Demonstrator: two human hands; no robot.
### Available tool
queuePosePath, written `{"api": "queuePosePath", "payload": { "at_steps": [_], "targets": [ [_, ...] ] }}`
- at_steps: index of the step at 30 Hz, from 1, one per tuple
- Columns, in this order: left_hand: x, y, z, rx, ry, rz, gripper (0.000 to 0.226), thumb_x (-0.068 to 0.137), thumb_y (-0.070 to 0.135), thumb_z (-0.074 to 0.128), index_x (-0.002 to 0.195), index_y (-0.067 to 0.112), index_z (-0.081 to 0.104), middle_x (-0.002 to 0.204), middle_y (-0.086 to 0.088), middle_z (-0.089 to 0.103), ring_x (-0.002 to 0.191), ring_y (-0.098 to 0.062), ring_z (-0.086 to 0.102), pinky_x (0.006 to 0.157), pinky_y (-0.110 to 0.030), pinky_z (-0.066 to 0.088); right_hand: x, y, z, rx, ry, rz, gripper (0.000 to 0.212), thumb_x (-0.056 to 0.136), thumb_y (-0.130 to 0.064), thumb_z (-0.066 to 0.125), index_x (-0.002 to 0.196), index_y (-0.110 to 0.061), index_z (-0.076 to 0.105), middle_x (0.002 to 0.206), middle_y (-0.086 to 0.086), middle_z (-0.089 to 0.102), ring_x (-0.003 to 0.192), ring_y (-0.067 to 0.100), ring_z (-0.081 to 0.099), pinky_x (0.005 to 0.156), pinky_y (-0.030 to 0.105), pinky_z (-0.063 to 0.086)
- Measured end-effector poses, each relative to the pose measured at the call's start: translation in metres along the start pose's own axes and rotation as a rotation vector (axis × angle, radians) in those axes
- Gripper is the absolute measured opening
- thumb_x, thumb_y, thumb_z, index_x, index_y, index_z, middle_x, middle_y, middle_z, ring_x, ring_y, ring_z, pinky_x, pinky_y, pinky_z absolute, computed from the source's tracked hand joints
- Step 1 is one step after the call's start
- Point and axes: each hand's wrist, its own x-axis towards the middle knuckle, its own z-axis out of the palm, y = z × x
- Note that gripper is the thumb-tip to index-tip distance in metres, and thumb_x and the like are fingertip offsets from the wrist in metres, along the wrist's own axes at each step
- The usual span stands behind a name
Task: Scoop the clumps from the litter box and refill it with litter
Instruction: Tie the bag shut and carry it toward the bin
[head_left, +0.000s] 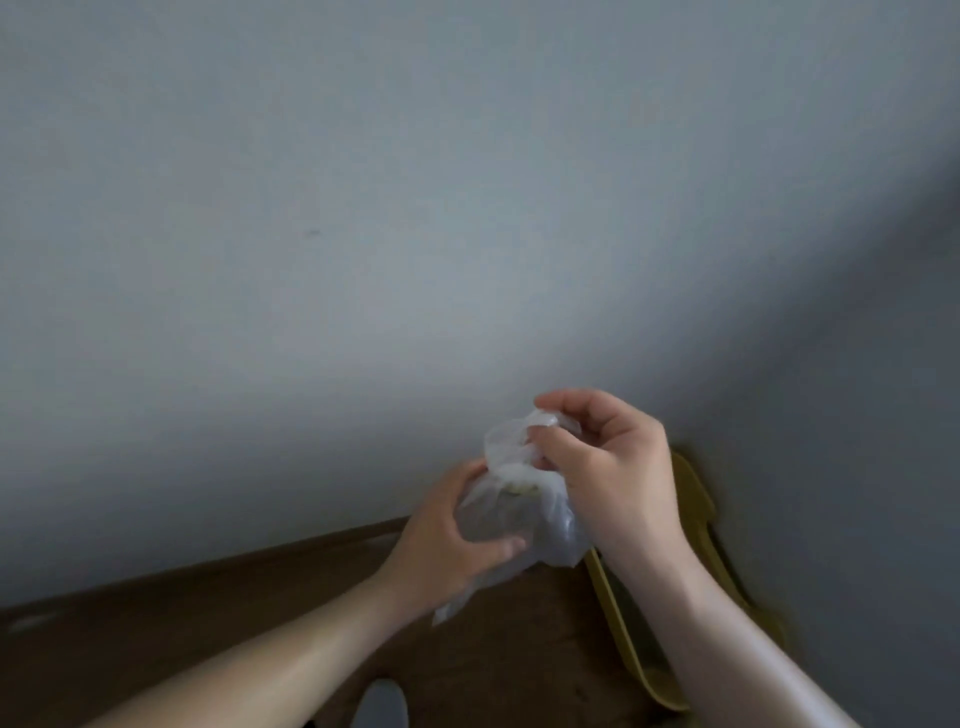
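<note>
— Grey wall (363, 208) fills most of the view, with brown floor (208, 623) below. Where's the litter box?
— Can't tell. A yellow plastic piece (696, 499) sits by the wall at the right, and may be part of it.
— And the step?
— Closing up the waste, I'd judge: the left hand (447, 540) cups the clear bag (519, 514), fingers curled round it, while the right hand (608, 467) pinches its bunched neck. Next comes knotting, then refilling.

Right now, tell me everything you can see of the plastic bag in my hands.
The plastic bag is thin, clear and crumpled, with dark and yellowish lumps showing through its lower part. The left hand grips that full part from the side; the right hand pinches the gathered top in its fingers. It is held up before a grey wall, above a brown floor.
</note>
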Motion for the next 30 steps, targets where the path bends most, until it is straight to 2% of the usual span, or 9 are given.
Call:
{"api": "queuePosePath", "payload": {
  "at_steps": [3, 7, 13, 19, 22, 25, 28, 29, 30],
  "targets": [
    [-0.031, 0.076, -0.034, -0.039, 0.094, -0.03, 0.06, 0.069, 0.035, 0.087, 0.121, 0.035, 0.055, 0.118, 0.015, 0.063, 0.114, -0.002, 0.058, 0.098, -0.029, 0.048, -0.025, -0.091, -0.007, -0.048, -0.068, -0.014, 0.024, 0.08, -0.002, 0.071, 0.089, -0.024, 0.077, 0.077, -0.007, 0.076, 0.071, 0.01, 0.072, 0.067, 0.039, 0.062],
    [-0.084, 0.171, -0.08, -0.054, 0.183, -0.031, 0.053, 0.073, 0.03, 0.084, 0.118, 0.034, 0.056, 0.12, 0.013, 0.064, 0.117, -0.006, 0.058, 0.1, -0.031, 0.047, -0.064, -0.201, -0.012, -0.036, -0.235, 0.0, 0.025, 0.082, 0.002, 0.069, 0.093, -0.019, 0.077, 0.075, 0.002, 0.076, 0.071, 0.024, 0.074, 0.069, 0.051, 0.061],
    [-0.166, 0.254, -0.143, -0.019, 0.442, -0.055, 0.057, 0.074, 0.039, 0.081, 0.123, 0.036, 0.053, 0.122, 0.016, 0.061, 0.118, -0.006, 0.057, 0.101, -0.04, 0.049, -0.111, -0.314, 0.011, -0.024, -0.531, -0.047, 0.021, 0.083, 0.0, 0.068, 0.092, -0.018, 0.077, 0.075, 0.008, 0.076, 0.069, 0.023, 0.073, 0.073, 0.042, 0.061],
    [-0.249, 0.264, -0.202, -0.086, 0.728, -0.145, 0.06, 0.077, 0.036, 0.08, 0.129, 0.04, 0.049, 0.122, 0.019, 0.06, 0.118, -0.003, 0.056, 0.098, -0.032, 0.051, -0.16, -0.368, 0.09, -0.029, -0.853, -0.122, 0.017, 0.083, 0.0, 0.069, 0.092, -0.013, 0.076, 0.072, 0.006, 0.074, 0.061, 0.013, 0.068, 0.063, 0.025, 0.057],
    [-0.298, 0.249, -0.241, -0.12, 0.914, -0.208, 0.06, 0.076, 0.039, 0.081, 0.127, 0.041, 0.05, 0.119, 0.019, 0.062, 0.116, -0.003, 0.058, 0.094, -0.028, 0.051, -0.198, -0.382, 0.153, -0.061, -1.02, -0.158, 0.016, 0.084, 0.0, 0.069, 0.092, -0.013, 0.076, 0.071, 0.002, 0.073, 0.06, 0.012, 0.068, 0.062, 0.025, 0.058],
    [-0.344, 0.22, -0.283, -0.158, 1.085, -0.319, 0.057, 0.072, 0.044, 0.082, 0.119, 0.049, 0.051, 0.113, 0.031, 0.061, 0.108, 0.006, 0.059, 0.087, -0.021, 0.05, -0.24, -0.391, 0.221, -0.088, -1.158, -0.197, 0.017, 0.083, -0.002, 0.071, 0.092, -0.015, 0.077, 0.073, 0.002, 0.075, 0.063, 0.013, 0.07, 0.065, 0.028, 0.059],
    [-0.387, 0.192, -0.329, -0.186, 1.197, -0.415, 0.068, 0.069, 0.042, 0.081, 0.129, 0.037, 0.05, 0.124, 0.02, 0.06, 0.115, -0.004, 0.059, 0.097, -0.03, 0.05, -0.281, -0.4, 0.289, -0.111, -1.275, -0.209, 0.018, 0.082, -0.005, 0.072, 0.089, -0.02, 0.077, 0.074, 0.002, 0.076, 0.068, 0.016, 0.072, 0.071, 0.033, 0.061],
    [-0.401, 0.187, -0.344, -0.208, 1.228, -0.431, 0.064, 0.072, 0.037, 0.081, 0.128, 0.034, 0.05, 0.123, 0.018, 0.06, 0.112, -0.002, 0.058, 0.098, -0.028, 0.05, -0.294, -0.404, 0.311, -0.118, -1.312, -0.213, 0.018, 0.082, -0.005, 0.072, 0.088, -0.021, 0.078, 0.074, 0.0, 0.075, 0.069, 0.015, 0.072, 0.07, 0.032, 0.06],
    [-0.416, 0.183, -0.36, -0.216, 1.266, -0.438, 0.058, 0.075, 0.03, 0.081, 0.124, 0.036, 0.05, 0.116, 0.022, 0.058, 0.105, 0.004, 0.057, 0.094, -0.018, 0.049, -0.306, -0.409, 0.332, -0.119, -1.351, -0.218, 0.018, 0.082, -0.005, 0.073, 0.088, -0.022, 0.078, 0.074, -0.001, 0.075, 0.069, 0.013, 0.072, 0.069, 0.03, 0.059]
  ]
}}
